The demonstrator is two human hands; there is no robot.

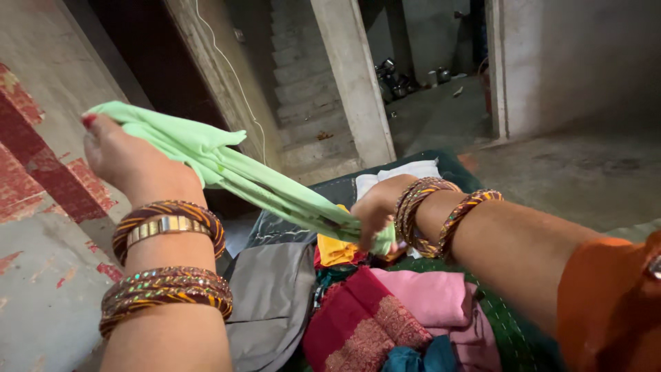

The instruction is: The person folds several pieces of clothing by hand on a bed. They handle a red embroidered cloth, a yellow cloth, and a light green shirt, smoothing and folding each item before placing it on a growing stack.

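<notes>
Up high, the left hand [127,158] is lifted, fingers closed tight on one end of a green cloth [227,169]. The right hand [375,210] is lower, its fist shut around the other end, so the cloth stretches in a slant between them. Both wrists wear bangles [169,227]. Under the hands lies a pile of clothes [406,310]. A wall [41,207] stands close on the left; open floor [585,172] lies to the right.

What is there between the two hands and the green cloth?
Nothing visible. The left hand grips one end of the green cloth, the right hand grips the other; it stretches above the clothes pile.
</notes>
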